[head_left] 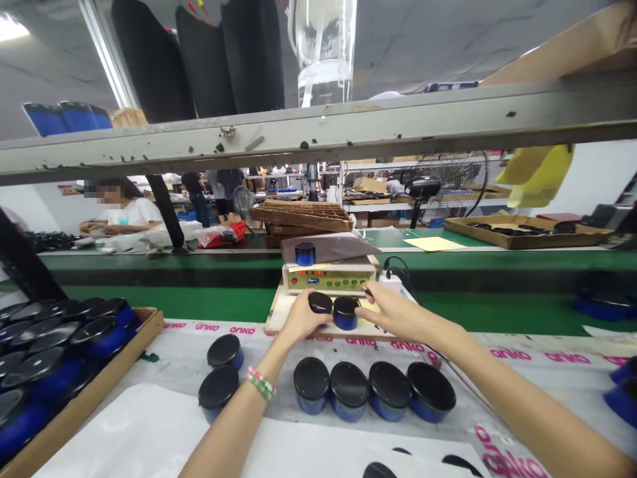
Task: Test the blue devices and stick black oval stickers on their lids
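Two round blue containers with glossy black tops sit side by side at the front of a test instrument. My left hand is closed around the left container, thumb in front and fingers at its far side. My right hand is at the right container, its thumb against that container's right edge. Its bent fingers pinch a small dark thing that I cannot make out. Another blue-and-black container stands on top of the instrument, which has lit red indicators and green buttons.
A row of several similar containers stands nearer me, with two more by my left forearm. A cardboard tray full of them is at left. A shelf beam crosses overhead. Beyond the green belt, a person sits.
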Available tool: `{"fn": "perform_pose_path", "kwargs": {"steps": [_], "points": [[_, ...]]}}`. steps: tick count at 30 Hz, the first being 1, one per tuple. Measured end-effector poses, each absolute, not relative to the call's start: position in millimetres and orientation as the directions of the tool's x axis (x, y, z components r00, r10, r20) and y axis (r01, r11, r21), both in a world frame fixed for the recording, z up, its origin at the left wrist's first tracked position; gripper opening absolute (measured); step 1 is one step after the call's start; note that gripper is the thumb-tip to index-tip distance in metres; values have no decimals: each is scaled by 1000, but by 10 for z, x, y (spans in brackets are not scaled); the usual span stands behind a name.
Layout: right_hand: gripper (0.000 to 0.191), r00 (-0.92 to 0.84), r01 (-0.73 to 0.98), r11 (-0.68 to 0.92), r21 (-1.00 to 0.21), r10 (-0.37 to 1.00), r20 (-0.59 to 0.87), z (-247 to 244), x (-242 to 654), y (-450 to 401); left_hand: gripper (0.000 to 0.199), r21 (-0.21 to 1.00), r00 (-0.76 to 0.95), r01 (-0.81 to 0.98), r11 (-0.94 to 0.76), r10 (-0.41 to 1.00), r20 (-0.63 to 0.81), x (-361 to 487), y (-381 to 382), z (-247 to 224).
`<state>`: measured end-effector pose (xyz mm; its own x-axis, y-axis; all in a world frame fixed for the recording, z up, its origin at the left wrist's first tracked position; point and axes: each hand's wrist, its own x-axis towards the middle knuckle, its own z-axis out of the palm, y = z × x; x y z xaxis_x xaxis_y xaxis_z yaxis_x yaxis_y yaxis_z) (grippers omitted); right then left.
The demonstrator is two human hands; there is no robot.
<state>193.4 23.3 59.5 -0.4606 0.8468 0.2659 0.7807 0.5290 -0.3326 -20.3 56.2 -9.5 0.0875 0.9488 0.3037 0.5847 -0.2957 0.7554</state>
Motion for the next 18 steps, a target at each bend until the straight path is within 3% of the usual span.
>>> {"fn": "perform_pose_path", "kwargs": {"steps": [4, 9, 11, 15, 18], "points": [[14, -464, 776, 532, -339, 845, 265, 538, 1713, 428, 62, 750, 117, 570, -337, 936, 331, -231, 514, 9], [23, -498, 763, 524, -379, 850, 174, 327, 1606, 589, 58, 744, 125, 615, -261, 964, 235, -368, 591, -60], [20, -498, 740, 530, -414, 846, 191, 310, 1632, 582, 66, 734, 151, 626, -263, 964, 217, -397, 580, -40], [18, -475, 659, 544, -519, 836, 274, 433, 1707, 405, 85, 702, 291, 579, -415, 909, 297, -285, 385, 208], [23, -425, 595, 534, -600, 844, 329, 537, 1724, 253, 66, 695, 428, 485, -531, 837, 341, -124, 184, 429]]}}
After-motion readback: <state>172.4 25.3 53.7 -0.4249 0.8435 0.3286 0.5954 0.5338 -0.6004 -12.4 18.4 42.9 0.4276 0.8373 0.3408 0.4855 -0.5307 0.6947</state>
